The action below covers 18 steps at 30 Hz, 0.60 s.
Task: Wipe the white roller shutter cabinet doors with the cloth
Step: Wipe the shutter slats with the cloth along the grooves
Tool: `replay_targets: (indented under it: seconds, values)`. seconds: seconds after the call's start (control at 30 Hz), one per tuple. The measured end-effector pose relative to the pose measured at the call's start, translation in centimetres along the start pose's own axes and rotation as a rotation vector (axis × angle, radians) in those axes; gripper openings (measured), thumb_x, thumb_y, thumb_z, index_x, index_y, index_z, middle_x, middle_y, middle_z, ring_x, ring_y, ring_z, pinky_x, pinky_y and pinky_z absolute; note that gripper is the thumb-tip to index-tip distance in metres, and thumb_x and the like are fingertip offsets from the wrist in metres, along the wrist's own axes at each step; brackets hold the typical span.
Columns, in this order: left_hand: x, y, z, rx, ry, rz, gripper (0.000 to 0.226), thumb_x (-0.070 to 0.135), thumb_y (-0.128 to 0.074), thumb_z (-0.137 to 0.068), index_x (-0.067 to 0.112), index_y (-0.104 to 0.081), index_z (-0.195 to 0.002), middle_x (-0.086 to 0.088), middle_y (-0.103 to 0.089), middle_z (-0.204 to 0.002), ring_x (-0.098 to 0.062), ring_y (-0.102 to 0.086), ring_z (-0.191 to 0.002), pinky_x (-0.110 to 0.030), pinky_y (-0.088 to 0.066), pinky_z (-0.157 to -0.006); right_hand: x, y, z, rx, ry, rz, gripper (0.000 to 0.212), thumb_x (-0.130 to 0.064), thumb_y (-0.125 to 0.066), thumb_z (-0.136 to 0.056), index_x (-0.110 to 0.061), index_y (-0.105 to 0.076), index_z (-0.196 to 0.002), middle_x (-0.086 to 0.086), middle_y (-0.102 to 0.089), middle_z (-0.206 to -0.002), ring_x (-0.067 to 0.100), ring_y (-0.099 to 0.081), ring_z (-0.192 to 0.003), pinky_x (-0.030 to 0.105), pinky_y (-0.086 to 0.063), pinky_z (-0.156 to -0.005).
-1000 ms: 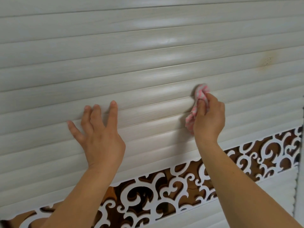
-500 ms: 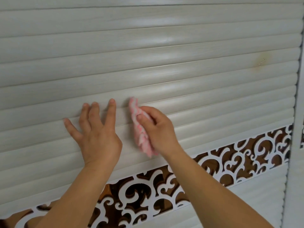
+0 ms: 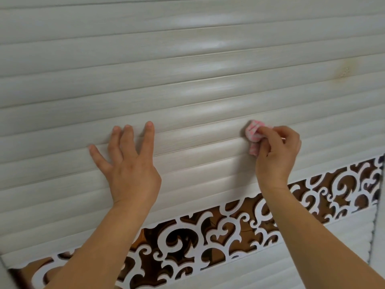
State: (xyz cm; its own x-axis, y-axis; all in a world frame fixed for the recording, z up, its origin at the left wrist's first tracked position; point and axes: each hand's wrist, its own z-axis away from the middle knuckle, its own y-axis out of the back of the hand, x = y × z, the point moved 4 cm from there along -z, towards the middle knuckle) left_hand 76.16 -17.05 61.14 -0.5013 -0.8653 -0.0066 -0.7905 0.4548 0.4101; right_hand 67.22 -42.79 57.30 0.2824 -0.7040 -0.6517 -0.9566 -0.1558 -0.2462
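The white roller shutter door [image 3: 187, 80] fills the head view with horizontal slats. My left hand [image 3: 129, 161] lies flat on the slats left of centre, fingers straight and spread. To its right, my right hand [image 3: 275, 153] grips a bunched pink-and-white checked cloth [image 3: 253, 135] and holds it against a slat. Most of the cloth is hidden behind my fingers.
A brownish stain [image 3: 343, 70] marks a slat at the upper right. Below the slats runs a white scrollwork band [image 3: 208, 236] over a brown backing. The door's vertical right edge [image 3: 375, 226] shows at the lower right, with more slats beneath the band.
My right hand has swept the cloth along the slat: from the right to beside my left hand, then back to the right. My left hand has stayed in place.
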Motion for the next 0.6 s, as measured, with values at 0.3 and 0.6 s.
replay_targets:
  seconds: [0.3, 0.6]
  values:
    - [-0.4, -0.3, 0.0, 0.025, -0.031, 0.001, 0.093, -0.015, -0.060, -0.062, 0.019, -0.033, -0.144, -0.025, -0.035, -0.139, -0.036, -0.017, -0.133, -0.070, -0.006, -0.104, -4.3, -4.5, 6.5, -0.109, 0.438, 0.295, 0.028, -0.033, -0.052, -0.088, -0.019, -0.070, -0.103, 0.000, -0.066, -0.107, 0.023, -0.055, -0.106, 0.035, -0.034, -0.089]
    - [-1.0, 0.1, -0.1, 0.052, -0.067, 0.017, 0.080, -0.009, -0.053, -0.068, 0.019, -0.040, -0.141, -0.024, -0.039, -0.135, -0.037, -0.021, -0.131, -0.071, -0.006, -0.102, -9.3, -8.1, 11.3, -0.190, 0.756, 0.412, 0.027, -0.026, -0.061, -0.080, -0.028, -0.069, -0.106, -0.004, -0.066, -0.099, 0.021, -0.050, -0.092, 0.038, -0.032, -0.077]
